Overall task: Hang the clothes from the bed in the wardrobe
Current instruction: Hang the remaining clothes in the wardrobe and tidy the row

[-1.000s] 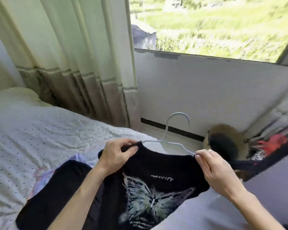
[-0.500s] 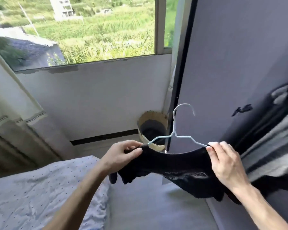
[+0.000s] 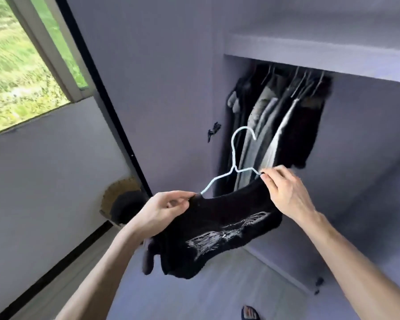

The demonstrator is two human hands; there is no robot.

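Note:
A black T-shirt (image 3: 219,229) with a pale butterfly print hangs on a light blue wire hanger (image 3: 234,165) in mid-air. My left hand (image 3: 162,210) pinches the shirt's left shoulder where the hanger's arm enters it. My right hand (image 3: 284,192) pinches the right shoulder over the hanger's other end. The hook stands upright in front of the open wardrobe (image 3: 321,63), where several dark and grey garments (image 3: 277,125) hang from hangers under a shelf. The bed is out of view.
A wardrobe door (image 3: 148,93) stands open at the left of the clothes, with a small black handle (image 3: 214,131). A woven basket (image 3: 119,199) holding dark cloth sits on the floor by the wall under the window (image 3: 21,72). A slipper (image 3: 249,312) lies on the floor.
The view has swung right from the bed and window to the open wardrobe. Both hands have lifted the hanger with the shirt up toward the hanging clothes, keeping the same hold.

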